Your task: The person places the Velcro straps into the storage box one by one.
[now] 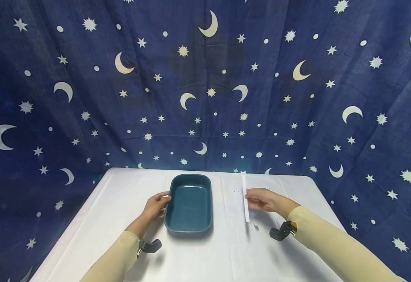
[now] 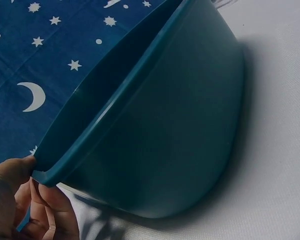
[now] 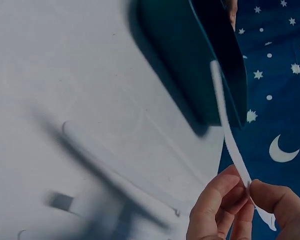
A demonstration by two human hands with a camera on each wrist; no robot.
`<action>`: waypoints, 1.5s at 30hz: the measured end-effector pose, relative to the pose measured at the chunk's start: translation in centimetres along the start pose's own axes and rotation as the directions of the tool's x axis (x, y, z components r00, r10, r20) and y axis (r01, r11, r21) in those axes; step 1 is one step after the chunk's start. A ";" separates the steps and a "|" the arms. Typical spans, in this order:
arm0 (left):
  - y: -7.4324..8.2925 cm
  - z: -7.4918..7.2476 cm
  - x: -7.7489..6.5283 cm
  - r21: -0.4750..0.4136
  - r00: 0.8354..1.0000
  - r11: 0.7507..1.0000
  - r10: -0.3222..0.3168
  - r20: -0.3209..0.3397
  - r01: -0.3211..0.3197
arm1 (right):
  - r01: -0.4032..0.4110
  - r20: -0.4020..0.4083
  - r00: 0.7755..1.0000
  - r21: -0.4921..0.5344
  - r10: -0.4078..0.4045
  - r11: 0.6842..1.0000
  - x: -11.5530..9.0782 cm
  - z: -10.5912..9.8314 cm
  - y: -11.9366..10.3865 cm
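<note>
On the white-covered counter (image 1: 205, 260), a small grey piece (image 1: 256, 226) lies near, at right. Farther in, the left hand (image 1: 156, 205) pinches the left rim of a deep teal rectangular basin (image 1: 189, 209), while the right hand (image 1: 263, 199) pinches a slim white strip (image 1: 245, 203) raised to the basin's right. Beyond the far edge hangs a dark-blue cloth (image 1: 223, 133) with white moons and stars.

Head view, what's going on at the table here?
A person's left hand grips a dark teal bin by its left edge, and the bin stands on a white-covered table. The right hand pinches a thin white strip between thumb and fingers, held above the table to the right of the bin. Another pale strip lies on the table close by.
</note>
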State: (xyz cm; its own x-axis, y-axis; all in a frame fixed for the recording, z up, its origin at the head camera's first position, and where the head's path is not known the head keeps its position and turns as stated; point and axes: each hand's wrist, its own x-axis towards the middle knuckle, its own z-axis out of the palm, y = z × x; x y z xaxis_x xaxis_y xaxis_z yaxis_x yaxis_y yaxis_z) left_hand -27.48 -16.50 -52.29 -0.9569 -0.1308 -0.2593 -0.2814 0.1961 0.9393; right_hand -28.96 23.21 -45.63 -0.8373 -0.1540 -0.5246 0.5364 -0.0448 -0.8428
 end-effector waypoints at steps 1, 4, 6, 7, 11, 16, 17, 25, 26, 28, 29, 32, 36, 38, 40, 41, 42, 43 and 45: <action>0.0 0.0 0.0 0.001 1.000 1.000 -0.004 -0.005 0.004 | 0.001 0.009 1.000 0.000 -0.001 1.000 0.0 0.1 -0.1; 0.1 0.1 -0.1 0.002 1.000 1.000 -0.011 -0.004 0.011 | -0.002 0.025 1.000 -0.008 0.002 1.000 0.1 0.5 -0.4; 0.2 0.1 -0.2 -0.004 1.000 1.000 -0.018 -0.002 0.018 | -0.002 0.025 1.000 -0.020 0.003 1.000 0.2 0.8 -0.5; 0.2 0.1 -0.2 -0.004 1.000 1.000 -0.016 0.004 0.016 | -0.002 0.021 1.000 -0.021 0.002 1.000 0.3 0.9 -0.6; 0.3 0.0 -0.3 -0.002 1.000 1.000 -0.015 0.010 0.015 | 0.007 0.041 0.999 -0.023 -0.006 1.000 0.5 1.4 -1.0; 0.2 0.0 -0.1 -0.004 1.000 1.000 -0.013 0.005 0.013 | -0.004 0.049 0.999 -0.020 0.005 1.000 0.5 2.3 -1.5; 0.1 0.0 -0.1 -0.003 1.000 1.000 -0.014 0.004 0.014 | -0.003 0.054 0.999 -0.019 0.004 1.000 0.6 2.4 -1.5; 0.0 0.0 0.0 0.003 1.000 1.000 -0.014 0.014 0.014 | 0.015 0.076 0.997 -0.020 -0.014 1.000 0.7 4.1 -1.9; 0.0 -0.1 0.0 0.003 1.000 1.000 -0.014 0.017 0.014 | 0.013 0.080 0.997 -0.023 -0.011 1.000 0.7 4.3 -1.9; 0.0 -0.1 -0.1 0.003 1.000 1.000 -0.013 0.020 0.013 | 0.011 0.088 0.996 -0.026 -0.008 1.000 0.7 4.7 -2.0; 0.0 -0.1 -0.1 0.002 1.000 1.000 -0.014 0.021 0.014 | 0.009 0.092 0.996 -0.027 -0.007 1.000 0.7 4.9 -2.0; 0.1 -0.1 0.0 0.000 1.000 1.000 -0.015 0.021 0.015 | 0.011 0.105 0.994 -0.029 -0.008 1.000 0.7 5.5 -2.1; 0.0 -0.1 0.1 0.002 1.000 1.000 -0.007 0.017 0.007 | 0.026 0.122 0.992 -0.029 -0.023 0.999 0.9 6.3 -2.2; 0.0 0.0 0.1 -0.002 1.000 1.000 -0.007 0.014 0.007 | 0.034 0.130 0.991 -0.033 -0.029 0.999 1.0 6.7 -2.3; -0.1 -0.1 0.2 -0.002 1.000 1.000 -0.005 0.012 0.005 | 0.033 0.128 0.991 -0.031 -0.029 0.999 1.0 7.1 -2.3; -0.1 -0.1 0.1 -0.004 1.000 1.000 -0.007 0.011 0.007 | 0.030 0.123 0.992 -0.030 -0.026 0.999 1.1 7.3 -2.3; -0.2 -0.1 0.1 -0.005 1.000 1.000 -0.006 0.012 0.006 | 0.030 0.125 0.992 -0.031 -0.026 0.999 1.1 7.5 -2.3; -0.2 -0.1 0.1 -0.006 1.000 1.000 -0.004 0.015 0.004 | 0.030 0.125 0.992 -0.032 -0.026 0.999 1.2 7.7 -2.3; -0.2 -0.1 0.1 -0.007 1.000 1.000 -0.006 0.020 0.006 | 0.028 0.125 0.992 -0.028 -0.024 0.999 1.3 8.1 -2.2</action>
State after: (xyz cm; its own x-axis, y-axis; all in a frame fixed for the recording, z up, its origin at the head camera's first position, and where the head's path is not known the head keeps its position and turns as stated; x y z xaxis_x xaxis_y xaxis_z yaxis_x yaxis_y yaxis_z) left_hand -27.52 -16.67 -52.44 -0.9565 -0.1125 -0.2693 -0.2866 0.1887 0.9393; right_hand -30.39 15.10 -43.51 -0.8304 -0.2747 -0.4848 0.5094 -0.0217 -0.8603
